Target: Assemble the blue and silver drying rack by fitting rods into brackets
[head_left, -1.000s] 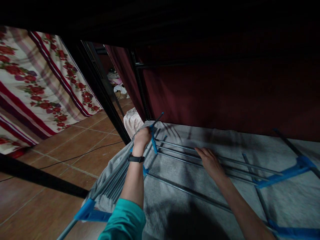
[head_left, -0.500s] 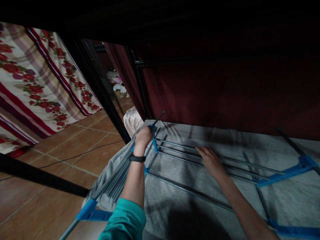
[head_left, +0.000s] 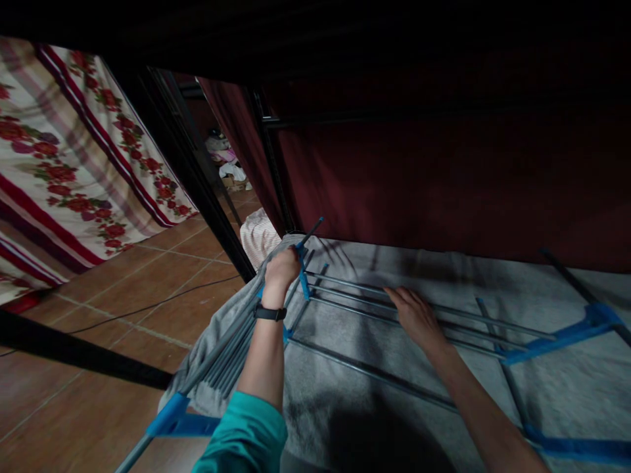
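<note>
A clothes drying rack of grey metal rods (head_left: 365,368) with blue plastic joints (head_left: 304,285) lies across a grey blanket (head_left: 340,407). My left hand (head_left: 282,266), with a dark band on the wrist, is closed around the rack's frame beside a blue joint at the far left end. Beneath that forearm runs a bundle of parallel rods. My right hand (head_left: 411,312) rests over the middle rods, its fingers stretched out and touching the top one; the thumb is hidden. More blue joints (head_left: 576,338) show at the right end.
Black metal posts (head_left: 197,177) and a dark overhead frame surround the blanketed surface. A maroon curtain (head_left: 419,184) hangs behind it. To the left are a floral cloth (head_left: 93,177), a tiled floor (head_left: 123,295) with a thin cable (head_left: 162,303), and a pile of cloths (head_left: 231,172) farther back.
The view has shifted very slightly. Both hands and the drying rack keep the same positions relative to each other.
</note>
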Motion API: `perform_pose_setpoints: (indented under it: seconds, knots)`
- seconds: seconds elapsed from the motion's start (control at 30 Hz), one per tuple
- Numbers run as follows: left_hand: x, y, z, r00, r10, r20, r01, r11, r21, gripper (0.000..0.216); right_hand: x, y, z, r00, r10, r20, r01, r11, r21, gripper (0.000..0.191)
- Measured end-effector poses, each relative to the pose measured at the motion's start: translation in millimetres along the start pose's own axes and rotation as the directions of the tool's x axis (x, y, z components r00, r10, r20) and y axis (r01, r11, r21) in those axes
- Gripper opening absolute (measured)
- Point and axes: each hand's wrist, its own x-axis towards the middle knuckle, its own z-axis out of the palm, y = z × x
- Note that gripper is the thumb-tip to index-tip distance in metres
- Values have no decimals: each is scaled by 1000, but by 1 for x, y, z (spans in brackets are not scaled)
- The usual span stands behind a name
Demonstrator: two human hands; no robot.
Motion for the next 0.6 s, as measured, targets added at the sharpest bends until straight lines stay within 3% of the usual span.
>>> perform_pose_setpoints:
  seconds: [0.33, 0.5, 0.6]
  knots:
    - [-16, 18, -7, 996, -79, -41, 81, 995, 56, 45, 2, -4, 0, 1000, 17, -10, -16, 999, 33, 54]
    - [-21, 21, -4, 993, 2, -117, 4, 999, 54, 44, 1, -5, -2, 1000, 7, -26, -6, 999, 35, 52]
    - [-26, 23, 0, 985, -26, -168, 35, 998, 50, 46, 0, -4, -1, 999, 10, -31, -9, 999, 39, 55]
